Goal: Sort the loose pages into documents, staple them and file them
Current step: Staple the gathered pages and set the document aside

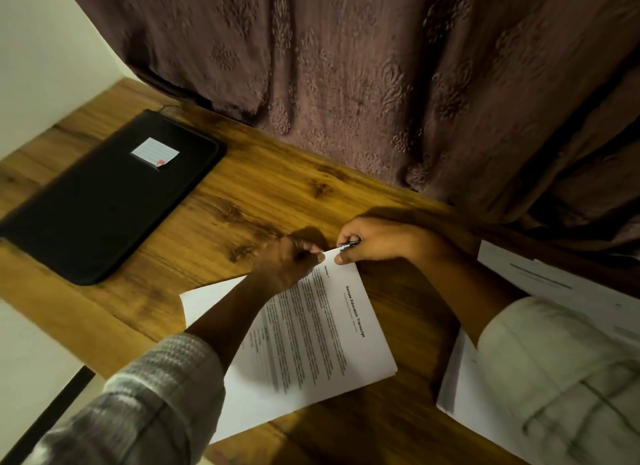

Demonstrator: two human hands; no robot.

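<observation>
A printed document [322, 329] headed "Sample Education Transcript" lies at a slant on the wooden desk [242, 201], in the middle of the head view. My left hand [289, 262] pinches its far corner with curled fingers. My right hand [375, 239] grips a small stapler [349, 244], of which only a metal and blue tip shows, right at that same corner. More loose pages [568, 288] lie at the right, and another stack [460, 392] sits partly under my right sleeve.
A black zip file folder [104, 201] with a white label lies at the left of the desk. A brown patterned curtain [346, 66] hangs along the desk's far edge. The desk's near left edge meets a white surface [31, 353].
</observation>
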